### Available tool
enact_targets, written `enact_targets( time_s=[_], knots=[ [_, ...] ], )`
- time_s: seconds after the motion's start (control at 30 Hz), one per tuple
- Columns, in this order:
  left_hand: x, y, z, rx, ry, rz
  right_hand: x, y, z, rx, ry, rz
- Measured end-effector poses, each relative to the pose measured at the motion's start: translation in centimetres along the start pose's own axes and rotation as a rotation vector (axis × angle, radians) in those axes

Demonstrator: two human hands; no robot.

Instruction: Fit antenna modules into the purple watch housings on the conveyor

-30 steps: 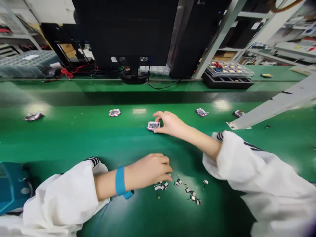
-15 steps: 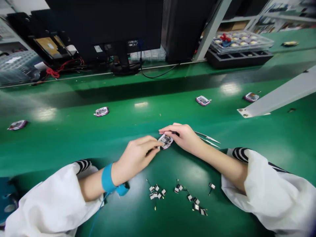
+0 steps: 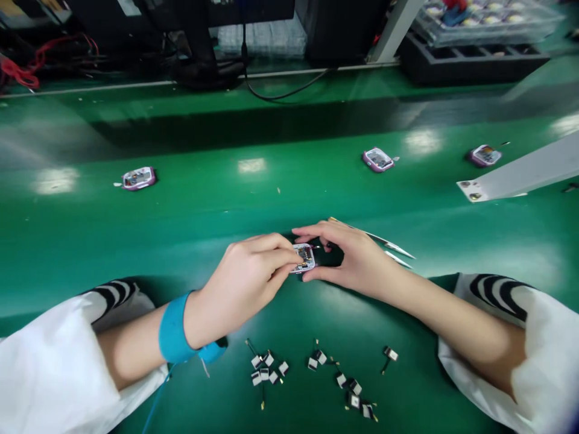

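Pinching the open case [image 3: 308,257], at twelve o'clock from the loose parts [image 3: 264,375], by its nine-o'clock end with left hand [image 3: 244,274]; curving right hand [image 3: 359,253], thumb and fingers parted, around three o'clock. Possibly risking tipping it by pressing one-sidedly, or dragging tweezers [image 3: 394,246] by shifting rightward.

Stretches out as a glossy green table [image 3: 203,208], shining in pale patches. Carries three open gadgets [image 3: 138,178] with purple rims, well apart. Bears the foot of a white post [image 3: 525,172] near the rightmost gadget [image 3: 485,155]. At the front, holds a cluster of little square parts [image 3: 265,374] with wires, a straggling line of others [image 3: 355,401], and one alone [image 3: 391,354] farther right.
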State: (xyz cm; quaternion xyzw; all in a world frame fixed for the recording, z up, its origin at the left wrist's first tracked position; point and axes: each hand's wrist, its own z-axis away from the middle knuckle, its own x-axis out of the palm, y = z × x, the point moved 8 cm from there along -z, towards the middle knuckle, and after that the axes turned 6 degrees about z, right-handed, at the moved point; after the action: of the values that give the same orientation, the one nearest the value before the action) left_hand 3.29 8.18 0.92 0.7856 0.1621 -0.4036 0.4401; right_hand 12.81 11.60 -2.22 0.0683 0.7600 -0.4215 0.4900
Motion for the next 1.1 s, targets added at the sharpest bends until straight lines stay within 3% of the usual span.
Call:
enact_targets(
  time_s=[0.57, 1.1],
  knots=[
    [0.6, 1.1, 0.1, 0.155, -0.063, -0.202, -0.1, -0.2, -0.1, -0.017, 0.030, 0.035],
    [0.5, 1.5, 0.0, 0.070, -0.047, -0.263, -0.3, -0.4, 0.1, -0.024, 0.027, 0.040]
  ],
)
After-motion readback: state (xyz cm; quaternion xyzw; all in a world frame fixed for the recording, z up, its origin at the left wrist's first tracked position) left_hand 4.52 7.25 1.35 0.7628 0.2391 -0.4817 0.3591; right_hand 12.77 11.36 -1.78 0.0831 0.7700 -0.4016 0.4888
